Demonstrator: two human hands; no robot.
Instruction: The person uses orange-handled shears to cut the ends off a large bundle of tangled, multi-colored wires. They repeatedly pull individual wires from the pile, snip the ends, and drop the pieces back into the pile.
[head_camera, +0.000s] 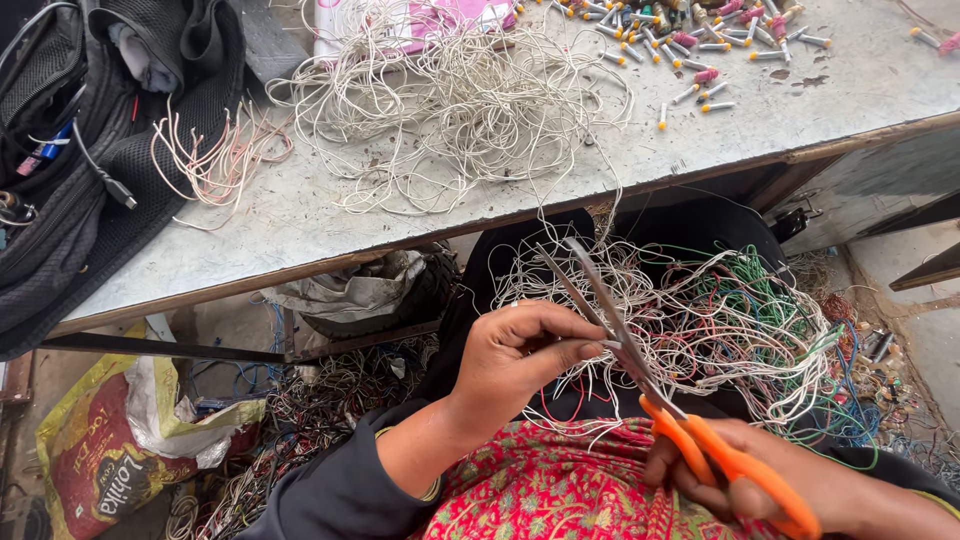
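My right hand (800, 485) grips the orange handles of a pair of scissors (640, 370), whose metal blades stand slightly apart and point up-left. My left hand (515, 360) pinches thin white wires right beside the blades. On my lap lies a tangled heap of white, green, red and blue wires (730, 320). A red patterned cloth (540, 485) covers my knees under both hands.
A grey worktable (300, 215) carries a big tangle of white wires (450, 100), a small pinkish wire bundle (215, 160), several small capped pieces (700, 45) and a black bag (80, 150). Below lie more scrap wires (330, 400), a crumpled sack (100, 450) and a cloth bundle (350, 290).
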